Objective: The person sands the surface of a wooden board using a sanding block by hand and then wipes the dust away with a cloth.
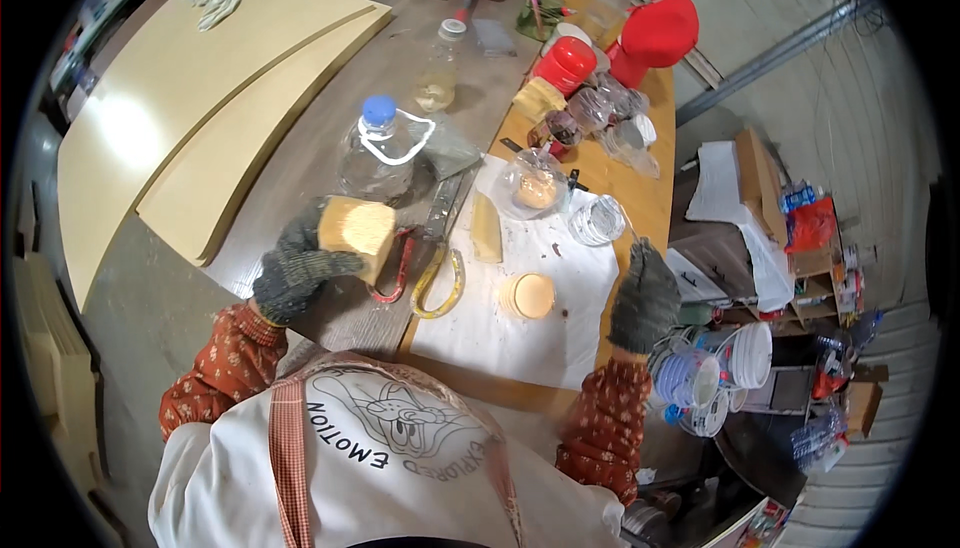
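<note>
In a dark knit glove, my left hand [297, 266] is closed around a tan block [358, 226] that looks like wood, its pale face turned up. My right hand [645, 298], gloved too, pinches a thin stick [629, 222] beside a clear jar [598, 220] at the right of a white sheet [565, 348]. Whether the stick's tip is inside the jar is hard to make out. An open round tub [530, 296] with pale orange contents stands between my hands. Near the block lie scissors with red and yellow handles [440, 286]. A narrow tan strip [486, 228] rests on the sheet.
Large curved cream panels [250, 98] lie at the left. A blue-capped jug [378, 153] and a bottle [437, 78] stand beyond the block. Red-lidded containers [566, 63] and clear plastic cups [590, 108] crowd the far right. White buckets [690, 378] sit off the table's right side.
</note>
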A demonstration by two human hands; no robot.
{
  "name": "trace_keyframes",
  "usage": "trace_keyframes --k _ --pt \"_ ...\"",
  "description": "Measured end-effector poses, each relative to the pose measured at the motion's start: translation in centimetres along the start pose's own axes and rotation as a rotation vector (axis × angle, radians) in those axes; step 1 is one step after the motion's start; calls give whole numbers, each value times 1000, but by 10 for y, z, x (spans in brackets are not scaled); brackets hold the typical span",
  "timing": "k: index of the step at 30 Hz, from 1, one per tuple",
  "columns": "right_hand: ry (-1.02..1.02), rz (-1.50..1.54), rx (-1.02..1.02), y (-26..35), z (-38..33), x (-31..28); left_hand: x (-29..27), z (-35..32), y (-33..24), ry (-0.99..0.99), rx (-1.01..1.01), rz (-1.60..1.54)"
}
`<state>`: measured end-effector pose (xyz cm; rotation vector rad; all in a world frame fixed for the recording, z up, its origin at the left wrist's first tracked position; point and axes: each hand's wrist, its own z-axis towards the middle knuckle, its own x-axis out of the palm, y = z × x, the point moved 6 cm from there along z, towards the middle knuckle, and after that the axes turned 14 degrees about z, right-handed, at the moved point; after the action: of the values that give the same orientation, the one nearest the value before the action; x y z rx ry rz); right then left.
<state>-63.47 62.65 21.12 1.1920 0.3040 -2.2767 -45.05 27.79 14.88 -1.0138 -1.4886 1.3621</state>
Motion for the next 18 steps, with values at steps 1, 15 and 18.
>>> trace_keyframes --k 1,15,18 --pt "66 -71 -47 -13 7 21 -9 -7 6 -57 19 -59" --pt "118 838 -641 256 117 2 -89 -54 24 -400 102 -112" --pt "255 698 -833 285 115 56 -94 -49 18 -395 89 -62"
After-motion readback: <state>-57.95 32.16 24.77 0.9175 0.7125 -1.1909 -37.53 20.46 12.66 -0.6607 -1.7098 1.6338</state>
